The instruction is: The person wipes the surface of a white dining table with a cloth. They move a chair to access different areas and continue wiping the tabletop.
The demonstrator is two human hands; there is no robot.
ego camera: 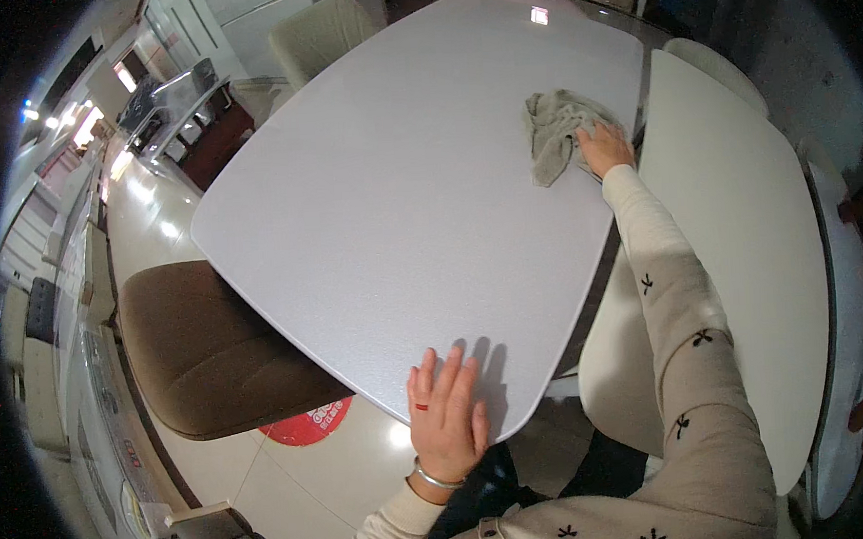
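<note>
A white tabletop (398,198) with rounded corners fills the middle of the view. Near its right edge, my right hand (606,149) presses on a crumpled grey-beige cloth (557,127), which spreads out to the left of the fingers. Part of the cloth is hidden under the hand. My left hand (447,419), with a red ring and a silver bangle, is over the near corner of the tabletop, palm down and fingers a little apart, holding nothing. Its shadow falls on the white surface; whether the palm touches it is hard to tell.
A brown padded chair (216,354) stands against the left edge, and a cream chair (324,37) at the far left. Close along the right side is another pale tabletop (736,217). A red round floor sticker (311,424) bearing writing lies on the tiles.
</note>
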